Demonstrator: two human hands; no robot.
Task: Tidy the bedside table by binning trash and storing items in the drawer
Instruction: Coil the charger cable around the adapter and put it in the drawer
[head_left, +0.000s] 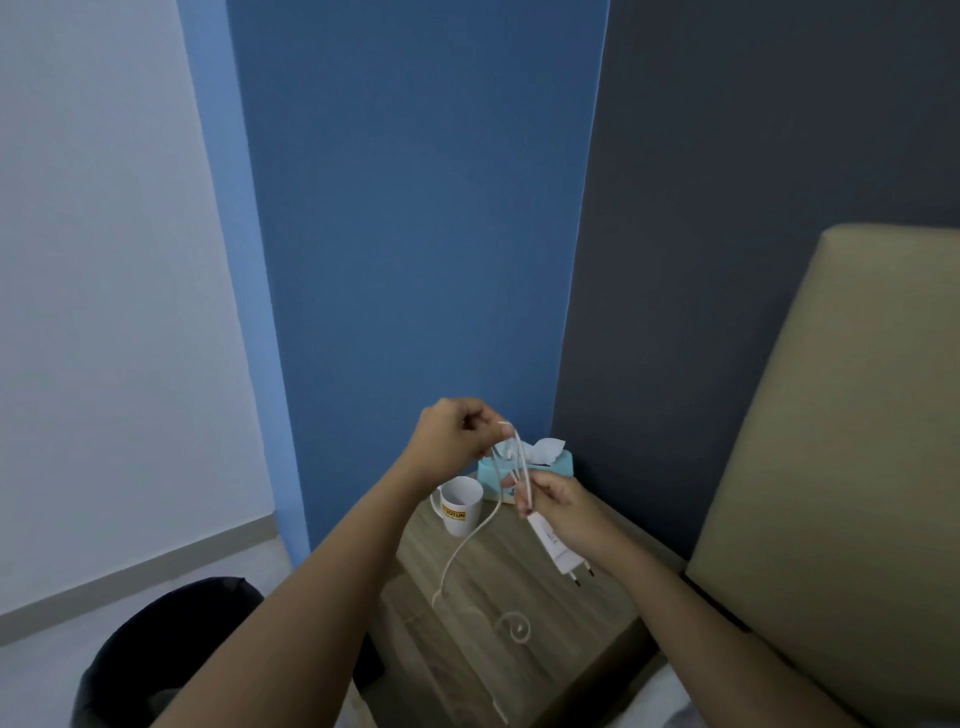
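Above the wooden bedside table, both my hands hold a white charger. My right hand grips the white plug adapter, its two pins pointing down to the right, together with loops of the cable. My left hand pinches the white cable higher up, folding it into loops. The loose end of the cable hangs down and curls on the tabletop. A white mug with a yellow label and a light blue tissue box stand at the back of the table.
A black bin with a dark liner stands on the floor left of the table, partly under my left arm. A beige padded headboard rises on the right. Blue and dark grey walls meet behind the table.
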